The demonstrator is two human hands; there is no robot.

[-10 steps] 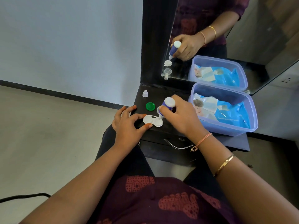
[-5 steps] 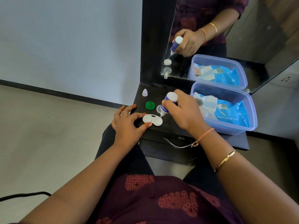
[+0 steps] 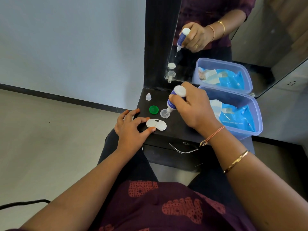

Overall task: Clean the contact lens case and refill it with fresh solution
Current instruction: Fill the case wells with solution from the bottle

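A white two-well contact lens case (image 3: 156, 125) lies on the black dresser top (image 3: 180, 129). My left hand (image 3: 131, 129) pinches its left end between thumb and forefinger. My right hand (image 3: 195, 109) grips a small blue-and-white solution bottle (image 3: 175, 99), tipped nozzle down over a clear round cap (image 3: 165, 113) just behind the case. A green round cap (image 3: 153, 109) lies to the left of the clear one. The bottle's small clear cap (image 3: 148, 96) stands farther back.
A translucent blue plastic tub (image 3: 241, 130) holding blue wipe packets sits right of my right hand. A mirror (image 3: 216, 39) stands behind the dresser top and reflects the hand, bottle and tub. A drawer with a metal handle (image 3: 182, 150) lies below the front edge.
My right hand has lifted the bottle off the lens case and carried it back, so the nozzle now points into the clear cap. My left hand stays on the case.
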